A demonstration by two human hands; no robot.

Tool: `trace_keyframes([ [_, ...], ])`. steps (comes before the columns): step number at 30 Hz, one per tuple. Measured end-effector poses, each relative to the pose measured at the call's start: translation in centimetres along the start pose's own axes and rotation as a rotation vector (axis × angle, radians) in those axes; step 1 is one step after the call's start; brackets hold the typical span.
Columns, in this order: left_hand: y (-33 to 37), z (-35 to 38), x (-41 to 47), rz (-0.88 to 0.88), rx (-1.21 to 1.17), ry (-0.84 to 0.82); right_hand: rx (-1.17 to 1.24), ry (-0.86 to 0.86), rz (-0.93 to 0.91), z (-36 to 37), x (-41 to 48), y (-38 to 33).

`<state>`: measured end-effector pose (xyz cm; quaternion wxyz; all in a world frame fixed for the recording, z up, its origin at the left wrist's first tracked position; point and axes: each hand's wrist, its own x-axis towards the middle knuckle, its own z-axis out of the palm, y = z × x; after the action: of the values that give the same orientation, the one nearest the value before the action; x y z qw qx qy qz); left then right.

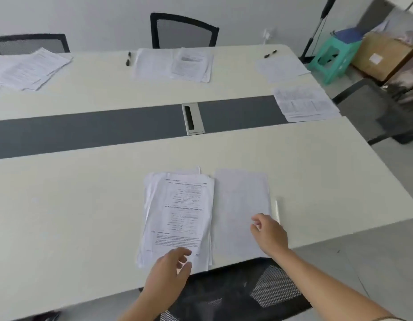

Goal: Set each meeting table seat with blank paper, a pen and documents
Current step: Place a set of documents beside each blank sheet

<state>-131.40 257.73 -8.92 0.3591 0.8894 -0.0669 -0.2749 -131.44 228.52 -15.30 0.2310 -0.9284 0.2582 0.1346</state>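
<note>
Documents (177, 216) lie in a loose stack on the near side of the grey strip (85, 130) that runs down the middle of the table (62, 205). The top sheet is white with rows of small black print. The sheets under it stick out a little at the left and at the top. On the same side of the strip, touching the stack's right edge, lies the blank paper (240, 200), plain white with no print. A white pen (276, 209) lies just past that sheet's right edge, with one end pointing at the strip, and it is hard to see on the pale table. The left hand (168, 272) is over the edge of the stack farthest from the strip. Its fingers are loosely bent and hold nothing, and I cannot tell if they touch the paper. The right hand (269, 235) is over the near right corner of the blank paper, by the pen's near end. Its fingers are softly curled with nothing in them. On the far side of the strip lie a far blank sheet (152, 63) with a printed pile (191, 64) on its right part, and a black pen (128, 58) just to its left. At the strip's right end, an end pile (302, 104) of printed sheets lies across it.
</note>
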Motion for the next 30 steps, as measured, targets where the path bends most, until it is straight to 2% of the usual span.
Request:
trace_keyframes([
  [2,1.4,1.7,1.3,0.117,0.150,-0.065,-0.082,0.043,0.052,-1.1,-0.8,3.4],
  [6,4.0,5.3,3.5,0.277,0.401,-0.212,-0.242,0.025,0.066,-1.9,-0.8,7.1],
  [10,5.5,8.8,6.2,0.304,0.671,-0.297,-0.182,-0.001,0.086,-2.3,1.3,7.1],
  [13,5.8,11.2,7.9,0.255,0.792,-0.320,-0.124,-0.070,0.103,-2.7,3.5,7.9],
  [18,6.3,15.1,8.8,0.125,0.802,-0.334,-0.085,-0.119,0.092,-4.4,7.3,11.4],
  [21,8.3,17.2,9.4,0.083,0.777,-0.337,0.038,-0.126,0.078,-6.4,9.5,11.6],
  [25,10.8,19.0,10.4,0.047,0.753,-0.306,0.162,-0.146,-0.076,-7.1,11.1,7.5],
  [30,11.0,18.7,10.0,-0.010,0.717,-0.252,0.096,-0.285,-0.171,-3.6,10.7,3.1],
])
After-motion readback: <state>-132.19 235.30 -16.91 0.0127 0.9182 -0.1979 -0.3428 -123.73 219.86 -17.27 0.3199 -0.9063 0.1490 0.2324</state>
